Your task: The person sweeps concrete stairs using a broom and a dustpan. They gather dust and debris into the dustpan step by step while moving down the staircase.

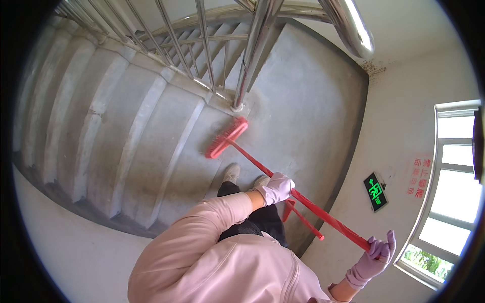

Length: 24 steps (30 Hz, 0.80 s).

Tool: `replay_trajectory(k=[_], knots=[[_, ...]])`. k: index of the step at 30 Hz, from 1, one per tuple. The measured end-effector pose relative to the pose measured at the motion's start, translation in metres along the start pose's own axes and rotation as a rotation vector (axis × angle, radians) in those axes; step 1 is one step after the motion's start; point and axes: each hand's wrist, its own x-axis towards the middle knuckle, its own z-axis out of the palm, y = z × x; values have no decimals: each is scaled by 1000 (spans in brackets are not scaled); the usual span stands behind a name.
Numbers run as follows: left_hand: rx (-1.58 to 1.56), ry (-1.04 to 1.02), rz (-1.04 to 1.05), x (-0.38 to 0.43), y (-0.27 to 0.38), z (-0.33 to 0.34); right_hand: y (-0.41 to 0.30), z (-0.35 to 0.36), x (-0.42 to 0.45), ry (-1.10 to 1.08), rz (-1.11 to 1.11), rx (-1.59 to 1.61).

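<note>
A red push broom (229, 137) lies with its bristles at the landing floor, close to the foot of the bottom step. My left hand (277, 188), in a pale lilac glove, is closed around the middle of its red handle. Near the top end of the handle, my right hand (375, 254), gloved in the same colour, grips it with one finger pointing up. Behind the handle, beside my legs, is what looks like a red dustpan (288, 209) with a long handle; part of it is hidden.
Concrete stairs (113, 113) rise on the left. A stainless steel railing post (248, 57) stands just beyond the broom head, with another flight behind it. The grey landing (303, 94) meets a white wall bearing a green exit sign (376, 192), red writing and a window (451, 189).
</note>
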Motion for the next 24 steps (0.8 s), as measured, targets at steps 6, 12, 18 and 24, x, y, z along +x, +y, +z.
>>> replay_trajectory(k=[6,12,18,24], knots=[[129,180,-105,-62,-80,-17,57,47,-29,-256,-57,-454],[111,20,-73,-43,-50,43,31,24,-48,-158,169,-106],[13,79,-61,-12,52,59,6,-65,-23,11,-76,-96],[72,121,-293,-137,15,30,36,-34,-52,-240,136,-63]])
